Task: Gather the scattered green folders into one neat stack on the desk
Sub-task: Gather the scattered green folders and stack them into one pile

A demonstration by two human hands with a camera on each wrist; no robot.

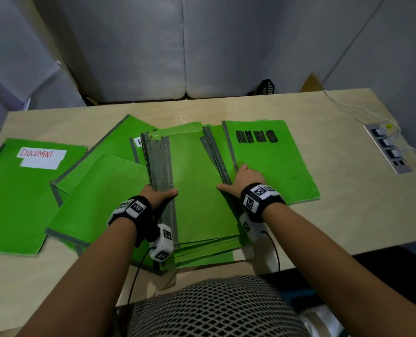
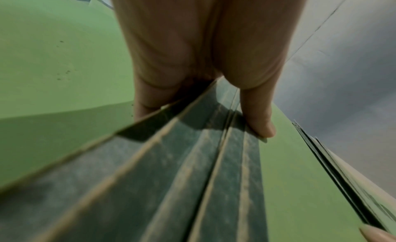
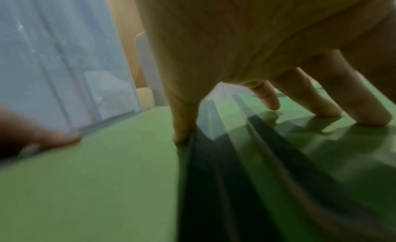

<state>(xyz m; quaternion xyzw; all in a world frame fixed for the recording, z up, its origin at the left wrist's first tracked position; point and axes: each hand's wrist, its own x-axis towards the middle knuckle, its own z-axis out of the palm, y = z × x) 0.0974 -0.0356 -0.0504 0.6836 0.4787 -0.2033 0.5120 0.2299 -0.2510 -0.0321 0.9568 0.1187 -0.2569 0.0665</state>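
Note:
Several green folders lie on the wooden desk (image 1: pixel 347 195). A rough central stack (image 1: pixel 199 195) with grey spines fanned along its left side sits in front of me. My left hand (image 1: pixel 162 192) grips the stack's left spine edge, thumb (image 2: pixel 260 123) on top and fingers beneath. My right hand (image 1: pixel 241 177) has its thumb on the stack's right edge and straight fingers (image 3: pixel 370 117) resting on a folder with black scribble (image 1: pixel 279 164). A folder labelled DOCUMENT (image 1: pixel 19 195) lies far left. Two more folders (image 1: pixel 100 198) overlap beside the stack.
A socket strip (image 1: pixel 386 148) is set into the desk at right, with a white cable (image 1: pixel 347 110) running to it. Grey padded panels stand behind the desk. A mesh chair back (image 1: pixel 214 310) is at the near edge.

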